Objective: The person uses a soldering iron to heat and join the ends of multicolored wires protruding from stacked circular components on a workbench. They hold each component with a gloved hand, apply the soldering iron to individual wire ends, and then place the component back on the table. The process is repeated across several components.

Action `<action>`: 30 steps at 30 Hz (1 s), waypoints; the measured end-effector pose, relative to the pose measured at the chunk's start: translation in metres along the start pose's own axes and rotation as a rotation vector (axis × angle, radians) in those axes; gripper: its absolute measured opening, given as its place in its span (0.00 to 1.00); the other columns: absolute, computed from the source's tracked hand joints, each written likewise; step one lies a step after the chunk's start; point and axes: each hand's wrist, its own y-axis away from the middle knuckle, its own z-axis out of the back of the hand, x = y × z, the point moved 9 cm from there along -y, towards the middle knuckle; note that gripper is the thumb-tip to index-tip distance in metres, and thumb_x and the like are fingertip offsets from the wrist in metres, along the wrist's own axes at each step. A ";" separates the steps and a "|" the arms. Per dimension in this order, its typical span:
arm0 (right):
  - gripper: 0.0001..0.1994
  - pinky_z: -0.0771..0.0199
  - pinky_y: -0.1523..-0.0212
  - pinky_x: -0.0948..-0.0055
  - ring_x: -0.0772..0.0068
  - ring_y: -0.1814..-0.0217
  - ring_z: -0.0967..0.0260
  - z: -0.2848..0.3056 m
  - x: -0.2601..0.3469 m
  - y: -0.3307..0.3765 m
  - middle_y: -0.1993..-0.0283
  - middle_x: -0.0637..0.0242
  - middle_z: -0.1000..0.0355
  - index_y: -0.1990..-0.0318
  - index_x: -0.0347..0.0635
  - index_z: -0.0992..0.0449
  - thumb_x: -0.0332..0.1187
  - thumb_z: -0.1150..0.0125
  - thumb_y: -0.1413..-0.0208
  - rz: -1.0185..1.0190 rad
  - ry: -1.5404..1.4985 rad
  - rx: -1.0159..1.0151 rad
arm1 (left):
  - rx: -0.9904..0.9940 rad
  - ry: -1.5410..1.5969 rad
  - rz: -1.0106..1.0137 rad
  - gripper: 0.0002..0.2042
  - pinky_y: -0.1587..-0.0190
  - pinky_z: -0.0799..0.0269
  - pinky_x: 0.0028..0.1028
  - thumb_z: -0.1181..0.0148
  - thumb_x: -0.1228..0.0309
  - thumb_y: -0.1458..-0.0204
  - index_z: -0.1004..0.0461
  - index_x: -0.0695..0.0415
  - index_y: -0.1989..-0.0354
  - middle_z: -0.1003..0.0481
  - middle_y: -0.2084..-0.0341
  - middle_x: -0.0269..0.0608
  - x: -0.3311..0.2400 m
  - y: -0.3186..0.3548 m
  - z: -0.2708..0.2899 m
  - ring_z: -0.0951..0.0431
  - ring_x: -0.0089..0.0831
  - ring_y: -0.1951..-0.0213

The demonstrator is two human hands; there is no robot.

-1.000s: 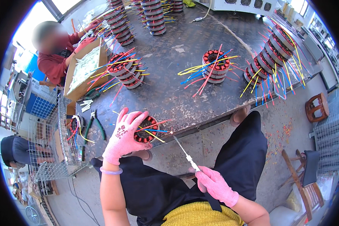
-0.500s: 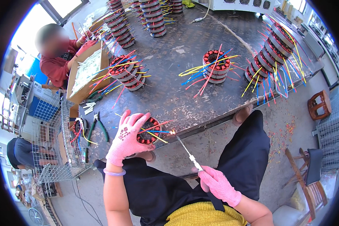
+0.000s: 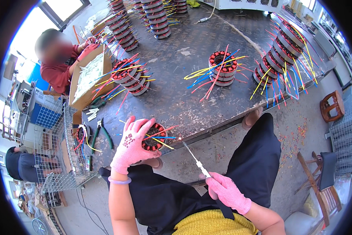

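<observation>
My left hand (image 3: 132,145), in a pink glove, rests on a round motor stator (image 3: 154,137) with red windings at the near edge of the dark metal table (image 3: 184,98). Red, yellow and blue wires (image 3: 166,133) stick out of the stator toward the right. In my right hand (image 3: 227,192), also pink-gloved, I hold a thin metal tool (image 3: 192,156) with a white handle. Its tip touches the wire ends, where a small spark glows.
More stators with coloured wires stand on the table: one in the middle (image 3: 223,68), a row at the right (image 3: 285,47), stacks at the back (image 3: 154,15). Pliers (image 3: 101,133) lie to the left beside a wire basket (image 3: 56,156). A person in red (image 3: 58,66) works by a cardboard box (image 3: 90,78).
My left hand has stayed on the stator. The tool tip has kept to the wire ends, with the right hand shifting only slightly.
</observation>
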 end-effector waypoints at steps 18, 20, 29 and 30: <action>0.17 0.43 0.75 0.81 0.86 0.78 0.44 -0.002 0.004 0.002 0.77 0.76 0.40 0.42 0.35 0.30 0.37 0.54 0.30 -0.010 -0.047 -0.006 | 0.007 0.006 0.010 0.49 0.29 0.52 0.49 0.21 0.58 0.75 0.34 0.53 0.36 0.34 0.42 0.47 -0.001 -0.001 0.000 0.42 0.56 0.35; 0.17 0.43 0.75 0.81 0.86 0.78 0.44 -0.001 0.003 0.002 0.77 0.76 0.39 0.42 0.35 0.30 0.37 0.54 0.30 -0.009 -0.042 -0.005 | 0.003 0.008 0.017 0.49 0.30 0.52 0.49 0.21 0.58 0.75 0.34 0.53 0.36 0.34 0.42 0.47 0.000 0.000 0.000 0.42 0.56 0.35; 0.17 0.41 0.74 0.80 0.85 0.77 0.44 -0.002 0.004 0.001 0.77 0.75 0.39 0.42 0.35 0.30 0.37 0.55 0.30 0.006 -0.001 0.007 | 0.017 0.007 0.038 0.50 0.30 0.51 0.49 0.20 0.59 0.76 0.36 0.52 0.35 0.34 0.42 0.46 0.002 0.001 -0.002 0.44 0.57 0.34; 0.17 0.41 0.74 0.80 0.85 0.77 0.44 -0.002 0.004 0.001 0.77 0.75 0.39 0.42 0.35 0.30 0.37 0.55 0.30 0.004 -0.012 0.004 | 0.025 0.006 0.041 0.50 0.29 0.51 0.49 0.20 0.59 0.76 0.36 0.52 0.35 0.35 0.41 0.46 0.001 0.000 -0.001 0.45 0.57 0.33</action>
